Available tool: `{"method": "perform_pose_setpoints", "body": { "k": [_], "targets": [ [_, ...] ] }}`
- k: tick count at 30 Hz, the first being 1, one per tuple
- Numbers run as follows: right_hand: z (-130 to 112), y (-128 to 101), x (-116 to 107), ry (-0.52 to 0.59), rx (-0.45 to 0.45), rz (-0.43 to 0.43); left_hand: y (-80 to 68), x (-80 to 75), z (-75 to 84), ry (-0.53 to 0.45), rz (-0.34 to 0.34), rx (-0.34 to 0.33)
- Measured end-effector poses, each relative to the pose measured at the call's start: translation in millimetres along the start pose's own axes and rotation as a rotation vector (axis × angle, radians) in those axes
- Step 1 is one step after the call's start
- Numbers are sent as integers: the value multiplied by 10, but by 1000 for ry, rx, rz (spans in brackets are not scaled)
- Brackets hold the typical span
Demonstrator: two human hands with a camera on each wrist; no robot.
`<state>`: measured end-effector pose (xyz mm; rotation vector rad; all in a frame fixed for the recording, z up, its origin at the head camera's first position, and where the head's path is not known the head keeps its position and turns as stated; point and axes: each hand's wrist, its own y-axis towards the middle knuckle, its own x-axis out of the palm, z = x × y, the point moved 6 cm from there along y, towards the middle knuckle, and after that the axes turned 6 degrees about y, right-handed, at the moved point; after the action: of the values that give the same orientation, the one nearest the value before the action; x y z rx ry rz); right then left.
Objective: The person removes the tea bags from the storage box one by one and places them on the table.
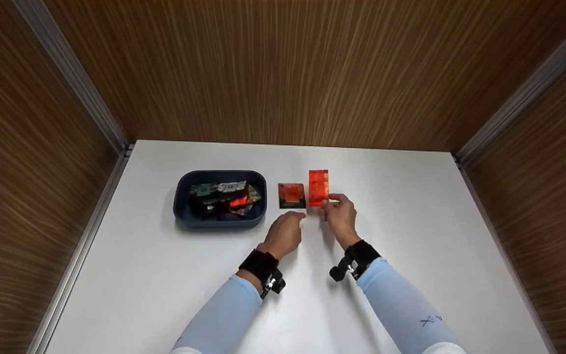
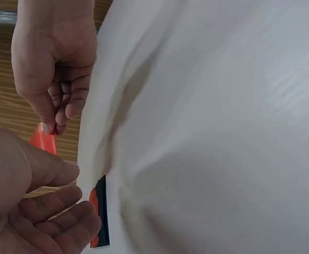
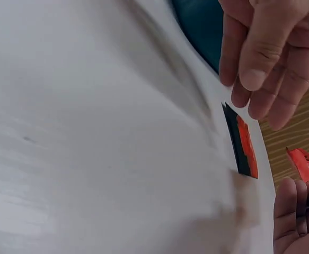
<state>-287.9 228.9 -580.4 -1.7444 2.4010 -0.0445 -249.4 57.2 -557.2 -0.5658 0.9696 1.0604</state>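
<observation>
right now my right hand (image 1: 340, 215) has its fingers (image 1: 330, 198) curled in a pinch on the near corner of an orange packet (image 1: 318, 187), thumb and forefinger closed on its edge. the packet stands upright off the table (image 1: 410, 236), its long side running near to far in the head view. from my left wrist view the same hand (image 2: 53, 58) hangs over the packet (image 2: 43, 138), fingertips bunched on its top edge. from my right wrist view only a sliver of that packet (image 3: 307, 164) shows past my knuckles.

my left hand (image 1: 284, 232) holds nothing; its fingers (image 1: 297, 215) are loosely bent and relaxed, hovering just near of a flat red-and-black square packet (image 1: 292, 195). whether the tips touch the table i cannot tell. the square packet lies flat on the table, just left of the orange one, and shows edge-on in the left wrist view (image 2: 99, 211) and in the right wrist view (image 3: 241, 142), where my left fingers (image 3: 255, 58) hang above it.

further left, a dark blue tray (image 1: 183, 196) sits on the table, close beside the square packet, with a heap of mixed packets (image 1: 224, 196) in it, green, silver, black and one red.

wood-grain walls (image 1: 283, 69) close in the table on the left, far and right sides.
</observation>
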Motion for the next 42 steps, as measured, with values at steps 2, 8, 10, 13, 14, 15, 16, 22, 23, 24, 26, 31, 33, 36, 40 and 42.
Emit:
{"method": "perform_pose_setpoints", "body": {
  "k": [2, 8, 10, 13, 14, 15, 16, 22, 23, 24, 26, 31, 33, 36, 40, 42],
  "targets": [
    [49, 71, -23, -25, 24, 11, -17, 56, 18, 70, -19, 28],
    [210, 195, 1, 24, 131, -14, -48, 158, 25, 254, -45, 66],
    [252, 218, 22, 57, 156, -26, -55, 192, 8, 277, -69, 52],
    [283, 239, 36, 60, 162, -29, -66, 229, -16, 288, -88, 34],
    [287, 241, 37, 49, 159, -28, -73, 237, -19, 293, -91, 33],
    [288, 243, 38, 39, 155, -27, -77, 244, -22, 299, -92, 34],
    [287, 247, 39, 25, 150, -27, -79, 247, -24, 309, -88, 37],
    [281, 269, 36, -60, 144, -41, -78, 258, -35, 328, -87, 39],
    [282, 272, 32, -70, 146, -42, -76, 260, -36, 328, -86, 40],
    [283, 275, 28, -83, 148, -42, -76, 262, -37, 328, -87, 40],
    [285, 277, 19, -101, 152, -45, -76, 265, -38, 327, -86, 41],
    [272, 264, 7, -119, 155, -49, -80, 260, -34, 318, -89, 36],
    [267, 257, 5, -112, 154, -48, -83, 256, -31, 312, -92, 35],
    [267, 245, 2, -95, 153, -48, -84, 251, -30, 308, -96, 34],
    [267, 237, -9, -99, 143, -42, -89, 228, -26, 307, -94, 42],
    [263, 234, -24, -120, 139, -34, -90, 217, -34, 306, -96, 52]
  ]
}}
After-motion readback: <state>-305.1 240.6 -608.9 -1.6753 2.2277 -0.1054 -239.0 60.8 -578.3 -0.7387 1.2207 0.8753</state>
